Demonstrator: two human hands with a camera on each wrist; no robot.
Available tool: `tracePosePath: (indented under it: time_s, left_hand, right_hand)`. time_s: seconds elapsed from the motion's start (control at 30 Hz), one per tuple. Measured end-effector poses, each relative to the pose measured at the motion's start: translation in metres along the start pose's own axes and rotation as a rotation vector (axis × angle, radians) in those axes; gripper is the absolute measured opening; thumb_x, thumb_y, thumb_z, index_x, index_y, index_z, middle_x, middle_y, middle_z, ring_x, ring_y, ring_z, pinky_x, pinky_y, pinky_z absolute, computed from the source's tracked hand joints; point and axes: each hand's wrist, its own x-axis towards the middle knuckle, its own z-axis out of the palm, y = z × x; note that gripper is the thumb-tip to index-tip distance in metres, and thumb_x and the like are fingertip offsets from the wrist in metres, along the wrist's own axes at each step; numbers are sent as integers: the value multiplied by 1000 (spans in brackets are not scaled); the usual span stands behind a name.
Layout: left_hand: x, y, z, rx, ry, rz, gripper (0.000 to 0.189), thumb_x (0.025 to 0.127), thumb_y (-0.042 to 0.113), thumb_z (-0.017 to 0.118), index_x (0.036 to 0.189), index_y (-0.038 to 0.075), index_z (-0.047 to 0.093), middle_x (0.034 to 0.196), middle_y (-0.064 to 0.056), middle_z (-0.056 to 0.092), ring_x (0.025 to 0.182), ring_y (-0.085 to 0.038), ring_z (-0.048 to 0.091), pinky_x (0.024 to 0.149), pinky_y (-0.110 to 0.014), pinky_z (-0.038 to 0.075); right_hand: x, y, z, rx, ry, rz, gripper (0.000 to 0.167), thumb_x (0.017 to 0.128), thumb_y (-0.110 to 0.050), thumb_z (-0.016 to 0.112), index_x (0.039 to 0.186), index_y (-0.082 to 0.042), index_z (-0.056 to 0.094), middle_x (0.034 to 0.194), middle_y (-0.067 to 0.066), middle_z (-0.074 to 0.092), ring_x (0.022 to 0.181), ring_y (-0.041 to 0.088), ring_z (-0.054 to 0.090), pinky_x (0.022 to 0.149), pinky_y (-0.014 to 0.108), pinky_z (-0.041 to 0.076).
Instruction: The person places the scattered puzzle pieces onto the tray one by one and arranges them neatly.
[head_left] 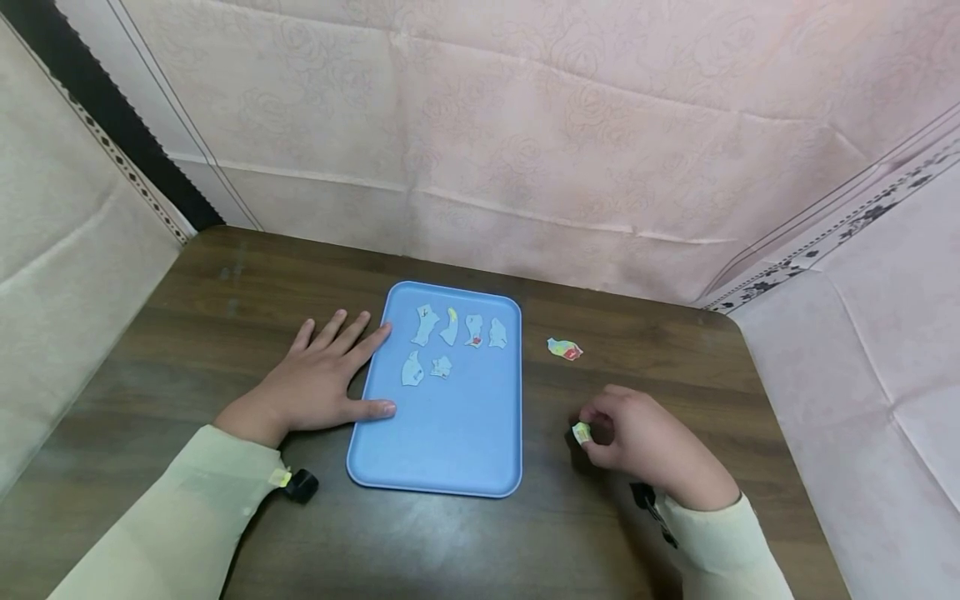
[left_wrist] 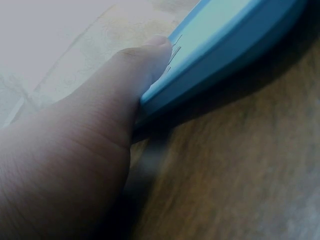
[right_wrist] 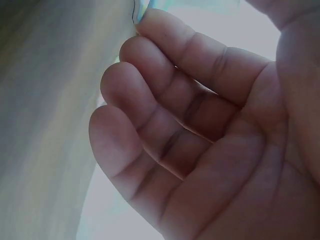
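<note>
A blue tray (head_left: pixel 450 442) lies on the wooden table with several small pale-blue paper cutouts (head_left: pixel 412 369) in two rows on its far half. My left hand (head_left: pixel 318 387) is spread with straight fingers, its thumb and index finger resting on the tray's left rim. In the left wrist view the thumb (left_wrist: pixel 145 60) presses over the tray edge. To the right of the tray, my right hand (head_left: pixel 648 437) pinches a small yellow-green paper cutout (head_left: pixel 581 432) between thumb and index finger, close to the table. The right wrist view shows its other fingers curled; the cutout is mostly hidden there.
A colourful paper cutout (head_left: pixel 565 349) with a red patch lies on the table right of the tray, beyond my right hand. Pale patterned cloth (head_left: pixel 480 133) hangs behind the table and along both sides.
</note>
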Motion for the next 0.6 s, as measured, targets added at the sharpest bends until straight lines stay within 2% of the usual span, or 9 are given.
tracePosePath:
  time_s: [0.2, 0.6]
  left_hand:
    - [0, 1, 0, -5, -4, -2, 127, 86, 104, 53, 183, 36, 8, 191, -14, 8, 176, -50, -2, 134, -81, -8]
    - [0, 0, 0, -7, -6, -3, 126, 86, 104, 53, 183, 37, 7, 191, -14, 6, 176, -51, -2, 133, -81, -9]
  right_hand:
    - [12, -14, -3, -1, 26, -21, 22, 83, -13, 92, 99, -19, 78, 94, -10, 69, 85, 8, 61, 79, 30, 56]
    - [49, -47, -16, 78, 54, -59, 17, 88, -13, 91, 98, -18, 78, 97, -3, 75, 92, 15, 71, 89, 38, 63]
